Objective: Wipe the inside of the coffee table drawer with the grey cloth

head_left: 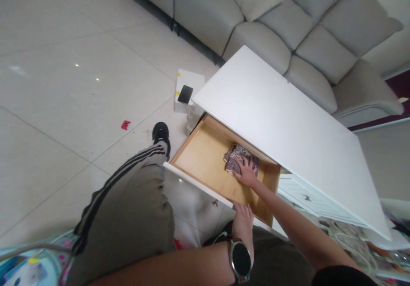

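A pulled-out wooden drawer [201, 155] with a white front extends from the white table. Inside, toward its back right, lies a folded cloth [231, 165] with a purplish-brown and white pattern. My right hand [246, 172] rests flat on this cloth, fingers spread. At the drawer's front edge, my left hand [243, 215], with a watch on its wrist, has its fingers hooked over the top of the front panel. A small metal knob [215, 203] sits on that panel, left of my left hand.
The white tabletop [288, 128] overhangs the drawer. A second drawer front [304, 196] is to the right. Beyond stands a grey sofa [205, 12]. A white box [188, 78] bearing a dark phone-like rectangle and a red scrap [125, 125] lie on the tiled floor.
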The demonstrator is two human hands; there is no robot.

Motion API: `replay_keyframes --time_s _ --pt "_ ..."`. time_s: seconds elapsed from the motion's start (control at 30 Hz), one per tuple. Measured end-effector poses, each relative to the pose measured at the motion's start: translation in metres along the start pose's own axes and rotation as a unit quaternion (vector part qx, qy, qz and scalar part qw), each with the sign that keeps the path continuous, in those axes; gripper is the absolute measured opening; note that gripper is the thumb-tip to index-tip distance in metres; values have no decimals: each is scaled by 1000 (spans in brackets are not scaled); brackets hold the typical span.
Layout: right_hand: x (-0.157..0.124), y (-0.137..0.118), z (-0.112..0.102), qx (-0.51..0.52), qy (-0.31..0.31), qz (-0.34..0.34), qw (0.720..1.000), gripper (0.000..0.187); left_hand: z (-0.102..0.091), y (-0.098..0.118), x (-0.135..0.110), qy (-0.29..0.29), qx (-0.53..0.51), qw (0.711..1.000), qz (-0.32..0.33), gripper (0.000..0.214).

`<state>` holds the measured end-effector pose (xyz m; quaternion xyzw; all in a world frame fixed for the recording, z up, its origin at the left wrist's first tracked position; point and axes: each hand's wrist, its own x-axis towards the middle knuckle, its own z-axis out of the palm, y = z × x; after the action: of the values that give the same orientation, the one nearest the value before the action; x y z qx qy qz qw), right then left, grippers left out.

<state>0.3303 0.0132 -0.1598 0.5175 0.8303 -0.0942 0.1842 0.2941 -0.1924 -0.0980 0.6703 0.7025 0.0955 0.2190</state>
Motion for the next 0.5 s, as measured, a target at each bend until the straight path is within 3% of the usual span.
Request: replay_keyframes --time_s 0.1,0.17,0.3,0.4,0.5 --pt "27 -55 -14 2 -2 -48 999 79 -15 -6 -5 -68 74 993 60 54" --pt "48 -98 -25 20 2 -42 999 81 -22 -7 -6 -90 91 989 69 53" --pt "85 -179 -46 60 26 -32 997 81 -25 -7 -9 -58 124 987 81 47" --pt "94 -215 -54 86 26 -20 996 83 -25 -7 -12 -20 124 989 73 50" --pt "81 -227 -53 100 3 -10 995 83 -23 -6 -11 -9 101 993 65 56"
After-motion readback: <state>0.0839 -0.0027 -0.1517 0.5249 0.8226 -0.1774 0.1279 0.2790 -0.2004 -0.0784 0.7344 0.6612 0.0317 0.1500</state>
